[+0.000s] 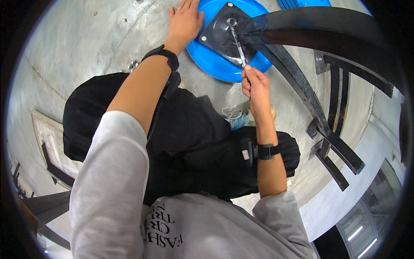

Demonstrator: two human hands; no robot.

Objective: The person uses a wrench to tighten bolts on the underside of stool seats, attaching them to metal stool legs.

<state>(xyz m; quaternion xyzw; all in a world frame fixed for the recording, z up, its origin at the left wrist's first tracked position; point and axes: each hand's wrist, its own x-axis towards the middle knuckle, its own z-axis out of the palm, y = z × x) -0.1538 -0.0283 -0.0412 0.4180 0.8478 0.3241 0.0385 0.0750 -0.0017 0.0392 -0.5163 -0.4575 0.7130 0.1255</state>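
My right hand [258,88] is closed around the lower end of a silver wrench [238,43]. The wrench's ring end lies over a bolt spot on a black metal plate [215,32]; whether it is seated on a bolt head I cannot tell. Bright bolt heads show at other corners of that plate, which lies on a round blue disc [200,64]. Beside the disc's left rim is my left hand [185,21], fingers apart and holding nothing; whether it touches the rim is unclear. A black metal frame [297,32] extends from the plate to the right.
Several small shiny bolts or nuts [131,66] lie on the grey floor [86,43] beside my left knee. More black metal bars [338,95] stand at the right. Another blue item [302,3] sits at the top edge, and a pale board [54,134] lies at the left.
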